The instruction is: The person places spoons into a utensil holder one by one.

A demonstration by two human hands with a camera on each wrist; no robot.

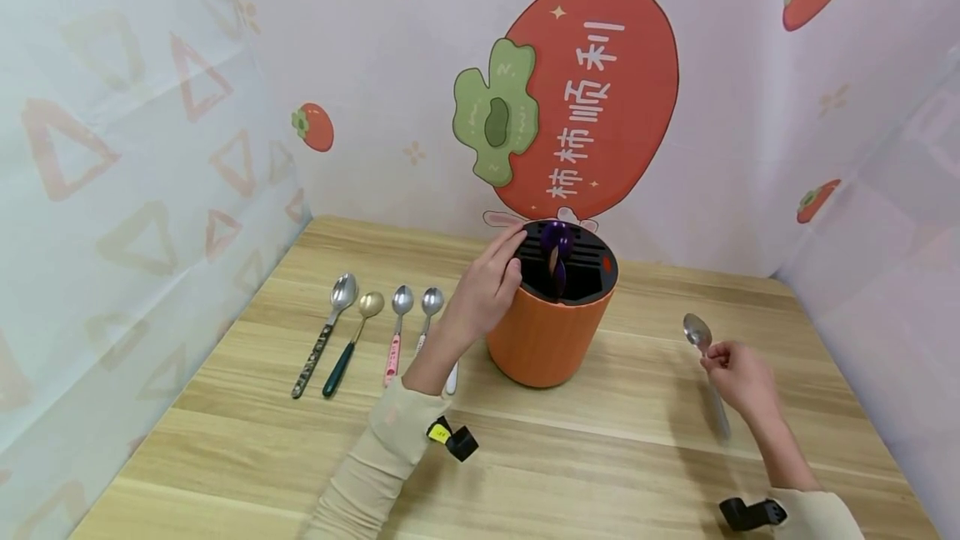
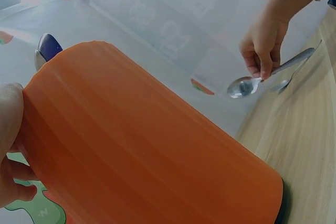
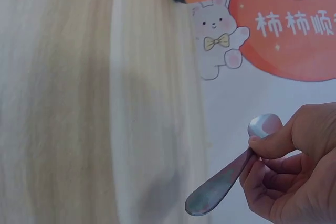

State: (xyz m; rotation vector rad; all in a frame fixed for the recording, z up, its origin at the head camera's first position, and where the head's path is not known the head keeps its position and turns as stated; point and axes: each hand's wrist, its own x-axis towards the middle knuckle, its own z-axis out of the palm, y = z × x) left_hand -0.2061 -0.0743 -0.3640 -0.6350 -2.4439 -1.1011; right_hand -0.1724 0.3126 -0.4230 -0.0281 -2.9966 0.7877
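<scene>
Spoon [image 1: 697, 330] is in the right hand [image 1: 742, 378]; backdrop [image 1: 585, 107] reads "柿柿顺利".

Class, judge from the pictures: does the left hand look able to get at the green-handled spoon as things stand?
Probably yes: the green-handled spoon lies on the table with nothing over it. The left hand touches the orange holder, so it would first have to leave that.

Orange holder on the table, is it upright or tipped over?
Upright: in the head view, the holder stands on the table, its black slotted top facing up.
</scene>
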